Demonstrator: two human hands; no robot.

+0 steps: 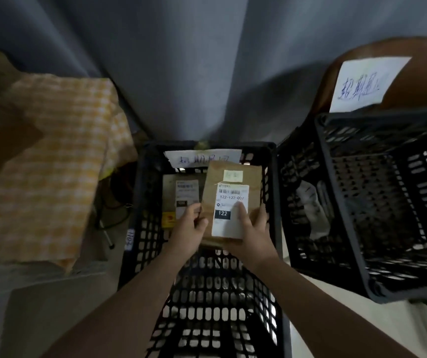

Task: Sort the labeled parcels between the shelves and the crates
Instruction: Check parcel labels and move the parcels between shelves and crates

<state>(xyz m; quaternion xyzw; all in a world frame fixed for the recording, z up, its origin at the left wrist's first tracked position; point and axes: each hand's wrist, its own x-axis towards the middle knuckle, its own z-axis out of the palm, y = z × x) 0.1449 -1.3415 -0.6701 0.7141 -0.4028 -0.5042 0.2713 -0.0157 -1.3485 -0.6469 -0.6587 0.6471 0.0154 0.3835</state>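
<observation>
You are holding one brown parcel [233, 202], its white label marked 122, over the far half of the middle crate [142, 215]. Your left hand [189, 224] grips its lower left edge with curled fingers, and your right hand [255, 231] grasps the lower right corner, thumb laid flat on the label. Whether the parcel already rests on something inside that crate or hangs above it cannot be told. A second labelled parcel [181, 195] lies inside the middle crate, just left of the one you hold, so some sorting looks done. A handwritten paper sign [204, 158] sits on the far wall of the middle crate. To its right, the other crate [342, 197] holds something pale [313, 210], too blurred to name. No shelves are in view, so how many parcels remain is unknown. This one, I judge, is being read or set down, not yet let go.
</observation>
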